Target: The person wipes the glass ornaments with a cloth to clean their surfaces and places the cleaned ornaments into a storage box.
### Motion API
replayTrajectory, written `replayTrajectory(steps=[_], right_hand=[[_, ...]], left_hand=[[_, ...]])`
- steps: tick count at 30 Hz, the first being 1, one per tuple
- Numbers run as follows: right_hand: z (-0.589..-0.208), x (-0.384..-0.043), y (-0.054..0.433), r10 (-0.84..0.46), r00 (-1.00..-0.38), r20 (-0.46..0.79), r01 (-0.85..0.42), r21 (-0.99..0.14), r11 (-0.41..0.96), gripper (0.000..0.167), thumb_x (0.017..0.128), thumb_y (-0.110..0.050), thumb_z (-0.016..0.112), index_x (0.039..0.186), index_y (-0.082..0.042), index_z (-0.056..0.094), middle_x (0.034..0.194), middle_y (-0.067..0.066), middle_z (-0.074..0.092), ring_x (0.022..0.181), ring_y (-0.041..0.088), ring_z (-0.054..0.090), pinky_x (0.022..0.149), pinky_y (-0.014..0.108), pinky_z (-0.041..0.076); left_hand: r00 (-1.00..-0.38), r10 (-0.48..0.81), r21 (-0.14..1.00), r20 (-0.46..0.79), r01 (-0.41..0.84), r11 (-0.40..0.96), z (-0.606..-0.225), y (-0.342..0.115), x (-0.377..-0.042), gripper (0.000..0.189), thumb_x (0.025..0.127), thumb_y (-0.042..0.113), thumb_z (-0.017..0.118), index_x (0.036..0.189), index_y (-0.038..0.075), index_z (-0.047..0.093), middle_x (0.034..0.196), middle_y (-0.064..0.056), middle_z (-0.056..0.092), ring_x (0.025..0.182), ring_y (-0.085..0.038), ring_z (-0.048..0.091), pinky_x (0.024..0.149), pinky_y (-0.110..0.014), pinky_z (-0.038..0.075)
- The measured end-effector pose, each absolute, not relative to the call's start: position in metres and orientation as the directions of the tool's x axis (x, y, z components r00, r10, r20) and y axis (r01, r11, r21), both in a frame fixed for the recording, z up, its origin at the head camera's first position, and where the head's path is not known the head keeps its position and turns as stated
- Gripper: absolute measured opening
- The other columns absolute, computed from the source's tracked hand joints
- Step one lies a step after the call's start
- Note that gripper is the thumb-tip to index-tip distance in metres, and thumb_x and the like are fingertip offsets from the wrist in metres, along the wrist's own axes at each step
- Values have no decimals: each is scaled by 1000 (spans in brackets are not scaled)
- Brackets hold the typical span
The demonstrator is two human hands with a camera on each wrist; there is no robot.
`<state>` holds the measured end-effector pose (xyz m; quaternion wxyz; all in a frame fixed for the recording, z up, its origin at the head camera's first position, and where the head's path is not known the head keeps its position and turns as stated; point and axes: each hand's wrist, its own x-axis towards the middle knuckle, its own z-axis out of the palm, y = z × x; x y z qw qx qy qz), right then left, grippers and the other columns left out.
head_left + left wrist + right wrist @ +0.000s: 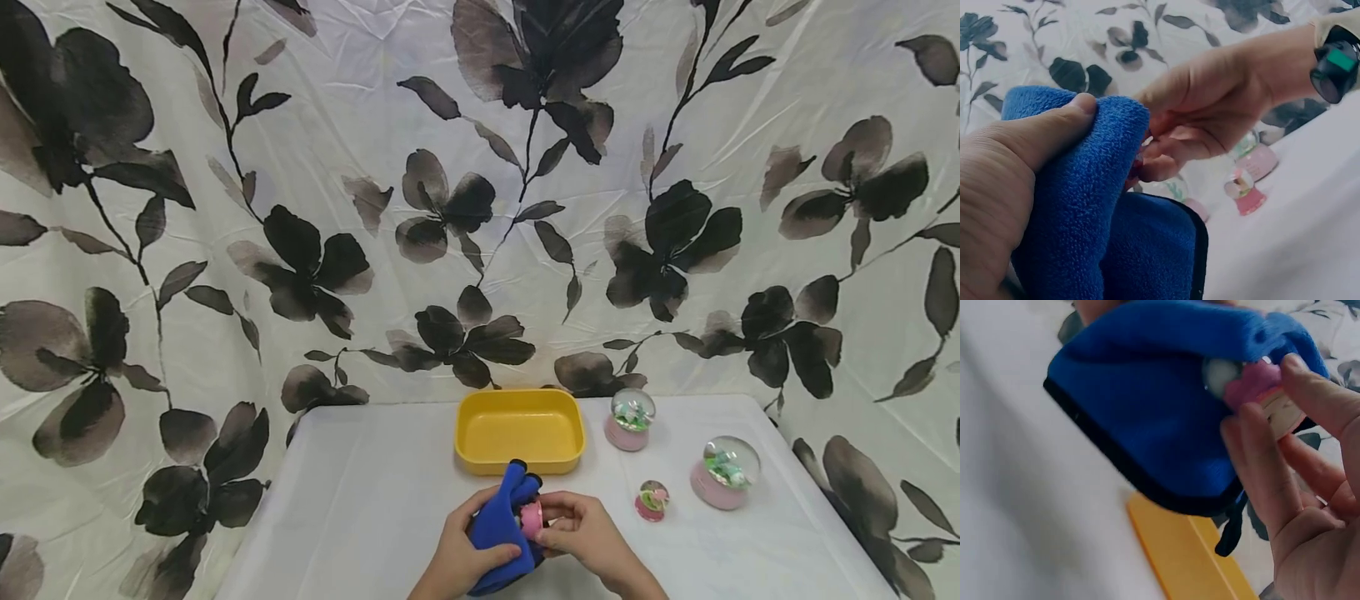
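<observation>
My left hand (467, 546) grips a folded blue cloth (497, 533) with dark edging, its thumb pressed across the front in the left wrist view. Between thumb and fingers, my right hand (581, 533) pinches the pink base of a small snow globe (532, 520). In the right wrist view the globe's clear dome (1219, 376) lies against the cloth, partly covered by it, and the pale underside of its base (1284, 414) faces the right fingers. Both hands are held close together in front of the yellow tray.
Behind the hands stands a yellow tray (519, 468) on the white table (360, 500). To the right are three more snow globes with pink bases: a tiny one (652, 502), a medium one (628, 421) and a larger one (723, 473). A floral curtain (450, 108) hangs behind the table.
</observation>
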<state>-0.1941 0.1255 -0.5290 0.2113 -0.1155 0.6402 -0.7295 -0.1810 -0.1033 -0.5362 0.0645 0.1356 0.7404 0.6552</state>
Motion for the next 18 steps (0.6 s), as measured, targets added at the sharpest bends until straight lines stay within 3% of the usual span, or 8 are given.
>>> replayTrajectory(steps=[7, 13, 18], right_hand=[[-518, -195, 127, -443, -894, -61, 77, -997, -18, 51, 80, -10, 80, 123, 7, 59, 104, 14, 65, 82, 24, 69, 71, 32, 57], [-515, -198, 125, -413, -911, 3, -39, -996, 77, 48, 74, -6, 84, 117, -2, 65, 108, 13, 64, 86, 26, 68, 69, 32, 57], [-517, -194, 124, -399, -916, 46, -94, -990, 102, 45, 73, 1, 83, 114, -5, 67, 109, 12, 66, 90, 26, 67, 70, 31, 57]], left_hand=[[-953, 278, 984, 123, 154, 92, -538, -102, -182, 60, 80, 20, 81, 134, 18, 56, 127, -8, 60, 106, -25, 61, 86, -36, 51], [-965, 247, 986, 86, 118, 116, -543, -100, -186, 59, 79, 24, 81, 133, 17, 56, 126, -7, 59, 107, -25, 60, 86, -41, 52], [-968, 246, 996, 58, 74, 57, -543, -97, -184, 60, 80, 22, 80, 133, 12, 56, 126, -10, 58, 109, -26, 59, 86, -41, 52]])
